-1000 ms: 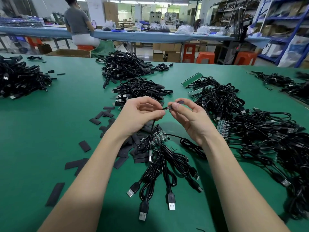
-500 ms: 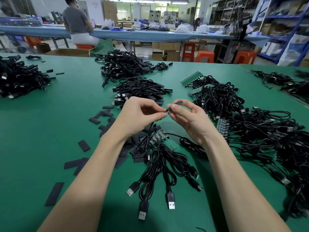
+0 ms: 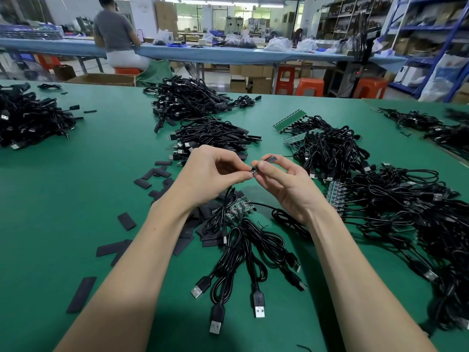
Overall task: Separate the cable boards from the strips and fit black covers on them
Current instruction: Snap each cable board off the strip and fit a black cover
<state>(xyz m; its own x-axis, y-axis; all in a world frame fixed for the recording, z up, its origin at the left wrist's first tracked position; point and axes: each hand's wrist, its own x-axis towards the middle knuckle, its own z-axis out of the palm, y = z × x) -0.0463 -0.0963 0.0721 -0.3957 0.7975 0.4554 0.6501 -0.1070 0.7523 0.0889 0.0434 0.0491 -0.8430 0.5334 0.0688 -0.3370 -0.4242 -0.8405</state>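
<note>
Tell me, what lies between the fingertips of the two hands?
In the head view, a small cable board, pinched between left hand and right hand.

On your left the green tabletop (image 3: 76, 189) gives open room; only scattered black covers (image 3: 127, 221) lie there. On your right, tangled cable heaps (image 3: 406, 212) block the way.

An electronics assembly workshop: long green worktable (image 3: 76, 189) heaped with cable piles (image 3: 193, 102), stock shelving (image 3: 411, 29) behind.
</note>
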